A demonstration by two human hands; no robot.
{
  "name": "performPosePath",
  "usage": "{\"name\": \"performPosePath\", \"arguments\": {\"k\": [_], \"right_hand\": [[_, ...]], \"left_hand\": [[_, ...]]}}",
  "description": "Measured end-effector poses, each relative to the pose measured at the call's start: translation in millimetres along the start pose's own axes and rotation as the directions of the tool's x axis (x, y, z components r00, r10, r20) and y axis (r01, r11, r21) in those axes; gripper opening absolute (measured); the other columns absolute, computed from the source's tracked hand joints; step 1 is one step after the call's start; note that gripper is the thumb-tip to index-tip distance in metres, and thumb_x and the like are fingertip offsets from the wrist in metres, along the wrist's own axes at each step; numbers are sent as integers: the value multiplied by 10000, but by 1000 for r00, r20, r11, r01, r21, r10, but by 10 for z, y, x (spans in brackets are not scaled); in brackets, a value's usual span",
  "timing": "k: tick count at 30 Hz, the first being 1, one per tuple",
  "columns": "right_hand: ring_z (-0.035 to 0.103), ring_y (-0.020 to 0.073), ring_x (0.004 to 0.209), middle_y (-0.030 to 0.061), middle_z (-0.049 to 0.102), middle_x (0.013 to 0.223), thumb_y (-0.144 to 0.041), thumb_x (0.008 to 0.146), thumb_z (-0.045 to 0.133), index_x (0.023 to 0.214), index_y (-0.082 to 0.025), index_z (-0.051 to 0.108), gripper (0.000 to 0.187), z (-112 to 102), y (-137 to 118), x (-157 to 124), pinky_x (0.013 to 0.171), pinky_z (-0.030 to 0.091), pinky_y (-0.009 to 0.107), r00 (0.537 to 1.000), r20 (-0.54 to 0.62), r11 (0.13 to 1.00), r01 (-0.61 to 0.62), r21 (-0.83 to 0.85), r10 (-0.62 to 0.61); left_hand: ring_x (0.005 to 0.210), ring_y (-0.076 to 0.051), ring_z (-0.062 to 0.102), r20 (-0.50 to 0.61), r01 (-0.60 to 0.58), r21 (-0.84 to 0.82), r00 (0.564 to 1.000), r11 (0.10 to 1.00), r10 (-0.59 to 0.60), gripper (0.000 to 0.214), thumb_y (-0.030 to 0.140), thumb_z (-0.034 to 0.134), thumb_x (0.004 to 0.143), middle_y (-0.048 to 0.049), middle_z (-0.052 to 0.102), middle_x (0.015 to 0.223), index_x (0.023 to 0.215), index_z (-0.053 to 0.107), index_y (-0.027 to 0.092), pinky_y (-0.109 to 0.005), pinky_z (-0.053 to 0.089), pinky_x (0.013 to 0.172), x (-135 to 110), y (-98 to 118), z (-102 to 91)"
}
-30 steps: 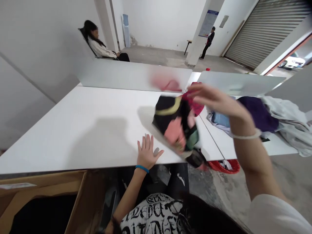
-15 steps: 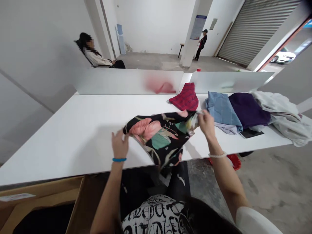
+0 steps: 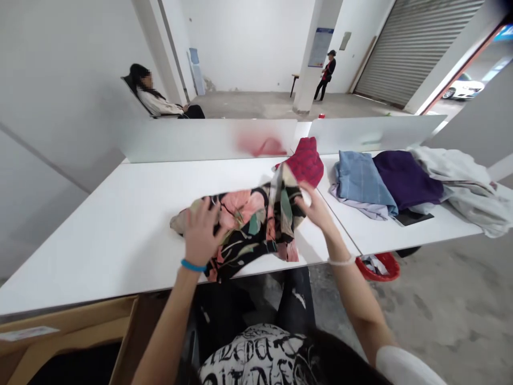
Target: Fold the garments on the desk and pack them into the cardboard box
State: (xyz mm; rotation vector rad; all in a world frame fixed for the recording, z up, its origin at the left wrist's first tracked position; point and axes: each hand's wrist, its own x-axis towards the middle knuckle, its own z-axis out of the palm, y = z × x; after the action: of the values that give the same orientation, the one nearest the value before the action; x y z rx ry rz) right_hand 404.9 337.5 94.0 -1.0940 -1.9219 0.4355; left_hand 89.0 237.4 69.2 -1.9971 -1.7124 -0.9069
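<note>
A black floral-print garment (image 3: 250,214) with pink flowers and green leaves lies crumpled across the white table (image 3: 120,230). Part of its right side stands up in a loose fold, and its lower edge reaches the table's front edge. My left hand (image 3: 202,230) is over the garment's left part with fingers spread, holding nothing. At the garment's right edge is my right hand (image 3: 316,208), slightly blurred, thumb and fingers apart beside the cloth.
A red checked cloth (image 3: 306,163) lies behind the garment. Folded blue (image 3: 363,179), purple (image 3: 406,179) and pale clothes (image 3: 452,166) lie to the right, near a dark phone-like slab (image 3: 411,217). A frosted divider (image 3: 180,140) runs behind. Below are a cardboard box (image 3: 128,321) and red basket (image 3: 387,270).
The floral garment has come down onto the table and spread leftward, its right side now folded up. My left hand has moved over it with spread fingers; my right hand has shifted left and opened.
</note>
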Motion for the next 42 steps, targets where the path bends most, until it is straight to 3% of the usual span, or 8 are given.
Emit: {"name": "performPosePath", "arguments": {"k": [4, 9, 15, 22, 27, 30, 35, 42], "right_hand": [[483, 319, 1244, 89, 582, 1265, -397, 803, 580, 1084, -289, 647, 309, 500, 50, -549, 1032, 374, 541, 950, 311, 997, 12, -81, 13], [486, 315, 1235, 130, 606, 1218, -341, 865, 534, 853, -210, 664, 184, 729, 76, -709, 1015, 389, 555, 936, 350, 995, 55, -82, -23], [582, 249, 925, 102, 645, 973, -301, 904, 517, 874, -227, 656, 160, 304, -408, -548, 828, 495, 435, 986, -96, 976, 115, -188, -134], [655, 183, 766, 41, 684, 908, -322, 925, 493, 982, -246, 602, 145, -73, -1017, -466, 663, 536, 301, 903, -428, 991, 32, 130, 27], [394, 229, 1340, 90, 383, 1471, -341, 942, 421, 1439, -257, 284, 522, 130, -759, -259, 1082, 383, 423, 983, -182, 999, 39, 11, -36], [244, 248, 1419, 96, 280, 1530, -344, 943, 395, 1457, -233, 284, 537, 242, -348, -348, 1137, 286, 474, 999, 19, 994, -25, -105, 27], [486, 304, 1251, 175, 555, 1293, -256, 892, 425, 1232, -159, 562, 379, 415, 333, -532, 1035, 395, 507, 972, 161, 969, -135, -205, 169], [581, 240, 1045, 130, 648, 1121, -159, 917, 351, 1121, -149, 638, 352, 721, 228, 109, 952, 441, 397, 968, 251, 967, 41, -253, 25]], "left_hand": [[1352, -361, 349, 315, -51, -24, 947, 998, 56, 424, 501, 558, 825, -141, 431, 1444, 1116, 648, 206, -624, 210, 1101, -723, 92, 352], [1327, -321, 399, 201, -2, 23, 980, 1000, -3, 230, 343, 523, 876, -90, 590, 1294, 738, 655, 213, -612, 212, 1119, -589, -25, 128], [1326, -308, 401, -185, -61, 71, 980, 996, 73, 232, 367, 647, 807, -35, 626, 1218, 652, 544, 227, -660, 101, 1141, -58, 152, -590], [1280, -332, 438, -544, -214, 52, 813, 975, 207, 268, 368, 701, 762, -23, 620, 1157, 665, 487, 238, -718, 105, 1111, 207, 485, -1070], [1365, -367, 316, -279, 205, -48, 937, 977, -211, 446, 457, 542, 862, -145, 403, 1443, 1217, 475, 195, -684, 145, 1102, 406, 202, -860], [1216, -352, 499, -83, 336, 5, 939, 942, -334, 518, 560, 467, 864, -167, 580, 1250, 1194, 498, 162, -579, 337, 1037, 228, 39, -668], [738, -238, 647, 453, 362, 31, 826, 932, -336, 341, 520, 417, 889, -48, 681, 785, 903, 587, 225, -327, 482, 610, -315, 53, -272], [1161, -331, 529, 258, 261, 125, 923, 957, -285, 496, 420, 349, 918, -230, 537, 1266, 1283, 476, 108, -445, 451, 908, -184, -211, 224]]}}
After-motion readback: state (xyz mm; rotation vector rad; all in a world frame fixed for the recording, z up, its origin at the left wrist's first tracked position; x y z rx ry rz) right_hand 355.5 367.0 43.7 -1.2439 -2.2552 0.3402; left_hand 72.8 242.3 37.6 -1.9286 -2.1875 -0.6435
